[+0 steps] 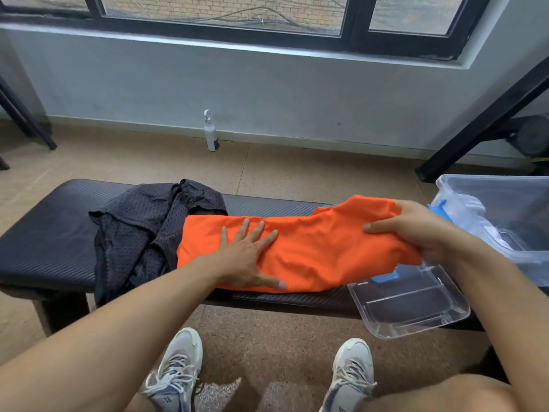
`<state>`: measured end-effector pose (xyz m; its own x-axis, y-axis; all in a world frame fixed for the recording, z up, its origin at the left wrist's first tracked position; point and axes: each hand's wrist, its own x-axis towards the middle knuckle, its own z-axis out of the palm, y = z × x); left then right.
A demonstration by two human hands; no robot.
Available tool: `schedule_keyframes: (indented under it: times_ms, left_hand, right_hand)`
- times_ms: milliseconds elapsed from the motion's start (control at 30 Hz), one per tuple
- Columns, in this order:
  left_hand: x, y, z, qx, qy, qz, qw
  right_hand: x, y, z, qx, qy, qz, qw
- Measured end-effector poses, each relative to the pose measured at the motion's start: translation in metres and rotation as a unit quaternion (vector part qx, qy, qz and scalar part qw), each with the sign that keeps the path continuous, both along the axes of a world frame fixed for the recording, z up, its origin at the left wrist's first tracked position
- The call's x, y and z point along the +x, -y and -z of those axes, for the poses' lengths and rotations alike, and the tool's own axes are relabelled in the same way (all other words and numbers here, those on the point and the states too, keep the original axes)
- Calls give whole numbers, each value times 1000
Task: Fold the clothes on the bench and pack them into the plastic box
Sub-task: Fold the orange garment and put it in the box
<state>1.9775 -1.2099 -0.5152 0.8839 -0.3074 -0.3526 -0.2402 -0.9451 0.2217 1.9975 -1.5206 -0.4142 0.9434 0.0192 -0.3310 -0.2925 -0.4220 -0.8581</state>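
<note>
An orange garment [320, 248] lies lengthwise across the black padded bench [44, 230]. My left hand [249, 257] rests flat on its left half, fingers spread. My right hand [416, 227] grips the garment's right end, lifted slightly above the bench. A crumpled black mesh garment [139, 230] lies to the left, partly under the orange one. The clear plastic box [523, 203] stands at the right end with white cloth [463, 209] inside.
The box's clear lid [413, 304] lies at the bench's front right, overhanging the edge. A white spray bottle [211, 132] stands on the floor by the wall. A black metal frame [475, 129] slants at the right. My feet in grey sneakers [178, 367] are below the bench.
</note>
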Motion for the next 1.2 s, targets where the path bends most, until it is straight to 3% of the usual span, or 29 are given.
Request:
schedule_keyframes:
  times_ms: [100,200,267,367,433,500,567,667,700,767,867,967,1033,1100,1200]
  left_hand:
    - [0,16,5,-8,21,-40,999]
    - [-2,35,11,2,38,-44,998]
    - [-4,50,12,-9,34,-40,999]
    - [-9,70,4,-76,5,-54,996]
    - [-6,72,-8,-166,-15,-88,982]
    - [1,63,-25,-273,0,-155,949]
    - [7,43,-47,-375,15,-262,889]
    - [4,7,-74,-513,-102,-383,761]
    - [0,-4,-78,-523,-138,-396,742]
    - [-7,-22,-78,-501,-173,-406,745]
    - [-7,-37,-66,-475,-153,-424,756]
    - [-5,-50,-53,-395,-62,-404,823]
    - [-10,-53,-52,-321,-19,-369,872]
    - [-15,-51,-55,-260,19,-349,900]
    - [-12,-51,-56,-265,76,-347,896]
  right_hand:
    - [-4,-2,-10,89,0,16,996]
    - [-6,0,-15,115,26,70,991]
    - [-6,4,-21,59,77,94,991]
    - [-6,2,-36,-102,157,117,975]
    - [-5,-9,-45,-108,180,113,971]
    - [-5,-30,-48,-52,168,79,981]
    - [-5,-61,-43,0,139,35,990]
    - [-9,-118,-20,41,112,-29,992]
    - [-12,-134,-10,41,111,-48,992]
    - [-19,-161,11,43,100,-89,990]
    - [-30,-182,28,107,42,-149,982]
    - [-30,-182,31,152,12,-140,978]
    - [-23,-174,32,105,45,-137,984]
    - [-16,-164,36,-7,108,-162,981]
    - [-15,-152,41,-184,167,-221,943]
